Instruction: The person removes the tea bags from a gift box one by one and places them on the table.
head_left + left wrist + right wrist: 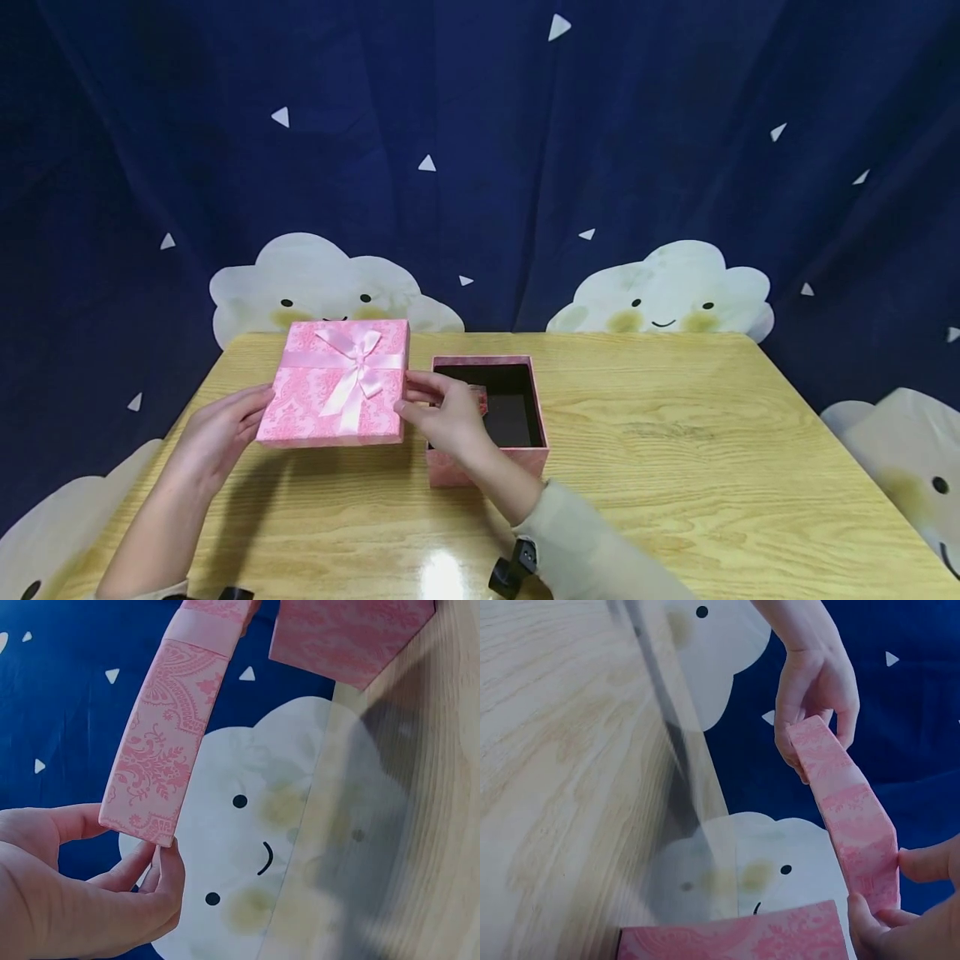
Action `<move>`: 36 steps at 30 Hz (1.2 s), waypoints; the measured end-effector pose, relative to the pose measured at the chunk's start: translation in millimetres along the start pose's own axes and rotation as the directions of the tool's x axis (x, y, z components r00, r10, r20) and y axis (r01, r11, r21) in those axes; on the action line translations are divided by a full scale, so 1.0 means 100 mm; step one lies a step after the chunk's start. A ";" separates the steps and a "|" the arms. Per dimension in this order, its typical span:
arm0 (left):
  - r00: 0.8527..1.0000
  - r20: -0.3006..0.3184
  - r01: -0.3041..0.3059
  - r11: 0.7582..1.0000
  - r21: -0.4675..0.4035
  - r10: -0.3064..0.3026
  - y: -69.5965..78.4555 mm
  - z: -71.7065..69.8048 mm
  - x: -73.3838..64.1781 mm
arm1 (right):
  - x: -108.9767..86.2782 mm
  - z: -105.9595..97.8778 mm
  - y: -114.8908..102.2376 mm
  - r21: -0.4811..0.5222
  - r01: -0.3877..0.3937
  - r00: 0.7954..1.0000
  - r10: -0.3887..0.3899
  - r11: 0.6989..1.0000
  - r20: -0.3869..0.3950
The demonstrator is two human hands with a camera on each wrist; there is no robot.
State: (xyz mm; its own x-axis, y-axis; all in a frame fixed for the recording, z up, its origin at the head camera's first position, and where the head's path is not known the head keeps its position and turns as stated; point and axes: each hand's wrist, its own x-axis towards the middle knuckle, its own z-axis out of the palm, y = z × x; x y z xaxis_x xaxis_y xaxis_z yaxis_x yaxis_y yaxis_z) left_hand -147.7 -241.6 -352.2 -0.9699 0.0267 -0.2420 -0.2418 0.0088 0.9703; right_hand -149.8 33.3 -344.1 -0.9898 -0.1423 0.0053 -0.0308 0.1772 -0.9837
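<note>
A pink patterned box lid [330, 392] with a pale ribbon bow is held up over the left part of the table. My left hand [221, 429] pinches its left edge, thumb and fingers on either side, as the left wrist view shows too. On the lid's opposite edge, my right hand [450, 417] grips with thumb and fingertips. The matching pink box [528, 461] stands uncovered on the table, behind my right hand and wrist. Inside its dark interior, a small red and clear item [481, 398] shows beside the right hand, partly hidden by it.
The light wood table [675, 467] reaches back to a dark blue curtain [495, 167] with white triangles and smiling clouds. A black wrist-camera mount [514, 569] sits at the right sleeve [585, 542]. The lid casts a shadow on the table.
</note>
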 end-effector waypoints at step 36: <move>0.989 -0.133 0.118 0.908 0.401 -0.070 -0.13 -0.22 0.03 | -0.05 0.53 0.22 -0.104 0.022 1.000 -0.020 0.994 0.020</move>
State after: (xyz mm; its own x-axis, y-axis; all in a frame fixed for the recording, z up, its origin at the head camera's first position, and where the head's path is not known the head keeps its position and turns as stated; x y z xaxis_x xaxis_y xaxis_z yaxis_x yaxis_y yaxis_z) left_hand -148.6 -263.7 -365.3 -0.9457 -0.1070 -0.3068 -0.3230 0.4119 0.8521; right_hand -138.1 -14.2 -374.9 -0.9860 -0.1655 0.0211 -0.0665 0.2740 -0.9594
